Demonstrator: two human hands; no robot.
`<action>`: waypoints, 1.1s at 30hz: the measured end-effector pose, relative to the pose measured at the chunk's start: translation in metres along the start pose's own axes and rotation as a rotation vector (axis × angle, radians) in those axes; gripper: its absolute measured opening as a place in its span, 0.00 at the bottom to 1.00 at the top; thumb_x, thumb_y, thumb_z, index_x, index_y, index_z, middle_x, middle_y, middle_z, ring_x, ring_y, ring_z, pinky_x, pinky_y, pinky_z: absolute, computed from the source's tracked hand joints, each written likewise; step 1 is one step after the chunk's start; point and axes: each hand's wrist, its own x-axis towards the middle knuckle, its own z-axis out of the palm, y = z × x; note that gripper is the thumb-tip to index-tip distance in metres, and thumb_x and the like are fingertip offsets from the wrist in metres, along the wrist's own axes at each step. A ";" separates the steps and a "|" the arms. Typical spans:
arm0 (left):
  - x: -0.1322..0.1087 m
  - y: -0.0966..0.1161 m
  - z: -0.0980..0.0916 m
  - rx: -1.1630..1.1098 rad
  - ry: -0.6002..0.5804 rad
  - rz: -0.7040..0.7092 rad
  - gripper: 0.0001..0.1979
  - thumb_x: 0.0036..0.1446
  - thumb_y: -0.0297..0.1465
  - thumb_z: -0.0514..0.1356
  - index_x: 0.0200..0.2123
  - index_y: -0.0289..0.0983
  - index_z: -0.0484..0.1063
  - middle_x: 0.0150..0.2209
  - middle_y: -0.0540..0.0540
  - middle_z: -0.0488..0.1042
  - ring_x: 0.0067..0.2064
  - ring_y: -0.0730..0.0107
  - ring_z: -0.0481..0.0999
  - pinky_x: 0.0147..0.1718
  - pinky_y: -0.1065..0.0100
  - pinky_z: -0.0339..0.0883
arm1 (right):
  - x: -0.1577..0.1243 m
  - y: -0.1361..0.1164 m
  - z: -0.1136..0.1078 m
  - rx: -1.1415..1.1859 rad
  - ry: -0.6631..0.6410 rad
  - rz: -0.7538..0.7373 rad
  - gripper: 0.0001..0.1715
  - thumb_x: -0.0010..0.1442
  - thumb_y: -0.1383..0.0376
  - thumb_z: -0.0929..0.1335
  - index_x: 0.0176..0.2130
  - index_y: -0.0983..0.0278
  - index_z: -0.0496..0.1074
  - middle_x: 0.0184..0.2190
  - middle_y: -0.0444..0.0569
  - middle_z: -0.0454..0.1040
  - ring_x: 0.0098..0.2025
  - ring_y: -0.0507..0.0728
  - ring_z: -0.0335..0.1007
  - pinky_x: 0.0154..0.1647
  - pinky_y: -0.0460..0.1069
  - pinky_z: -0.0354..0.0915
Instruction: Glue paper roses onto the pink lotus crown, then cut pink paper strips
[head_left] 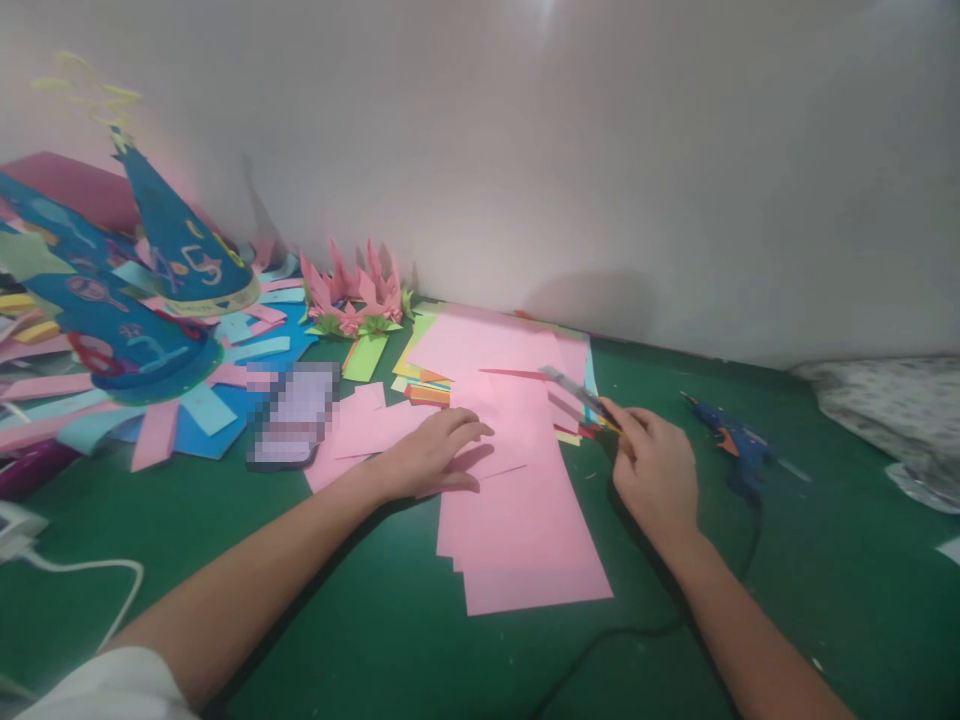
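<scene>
My left hand (431, 450) lies with its fingers spread on pink paper sheets (525, 540), pressing near their upper left part. Gripped in my right hand (656, 470) is what looks like a utility knife (574, 387), its grey blade pointing left over the far part of the pink paper. More pink paper (480, 340) lies behind, on a stack of coloured sheets. Smaller pink pieces (364, 425) lie to the left, partly under my left forearm.
A phone (296, 415) lies left of the paper. Behind it stands a pink folded-paper flower (352, 295). Blue decorated cone hats (176, 235) with paper strips fill the left side. A blue glue gun (731, 435) with a cord lies right on the green table (360, 640).
</scene>
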 end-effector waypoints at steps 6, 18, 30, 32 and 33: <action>0.002 0.001 -0.001 0.075 -0.029 -0.042 0.35 0.48 0.46 0.63 0.55 0.37 0.58 0.51 0.37 0.68 0.51 0.53 0.66 0.51 0.51 0.58 | -0.001 0.003 0.005 0.115 -0.062 -0.141 0.37 0.56 0.74 0.58 0.62 0.55 0.56 0.45 0.55 0.67 0.46 0.64 0.63 0.44 0.60 0.62; 0.001 0.004 -0.002 0.056 -0.014 0.061 0.19 0.56 0.38 0.59 0.51 0.40 0.65 0.49 0.39 0.64 0.46 0.62 0.67 0.44 0.62 0.64 | -0.003 0.001 0.012 0.142 -0.260 -0.305 0.34 0.56 0.77 0.58 0.57 0.51 0.65 0.48 0.50 0.70 0.48 0.60 0.64 0.46 0.58 0.58; 0.003 -0.002 -0.005 0.032 -0.088 0.079 0.22 0.60 0.43 0.54 0.53 0.37 0.64 0.55 0.38 0.66 0.56 0.58 0.65 0.54 0.58 0.58 | -0.002 -0.018 0.010 0.234 -0.360 -0.392 0.22 0.66 0.66 0.58 0.56 0.50 0.64 0.52 0.50 0.68 0.55 0.59 0.61 0.54 0.62 0.50; 0.003 -0.001 -0.008 0.027 -0.102 0.062 0.23 0.60 0.43 0.54 0.54 0.37 0.64 0.57 0.39 0.65 0.57 0.58 0.64 0.54 0.58 0.58 | -0.002 -0.019 0.012 0.244 -0.349 -0.397 0.23 0.65 0.69 0.58 0.55 0.50 0.66 0.50 0.50 0.69 0.53 0.59 0.61 0.53 0.62 0.50; 0.002 0.000 -0.010 0.025 -0.107 0.053 0.24 0.59 0.44 0.54 0.54 0.38 0.64 0.58 0.39 0.65 0.57 0.57 0.64 0.54 0.58 0.58 | -0.002 -0.019 0.013 0.251 -0.341 -0.402 0.23 0.65 0.70 0.58 0.54 0.50 0.67 0.49 0.50 0.69 0.53 0.59 0.62 0.53 0.62 0.51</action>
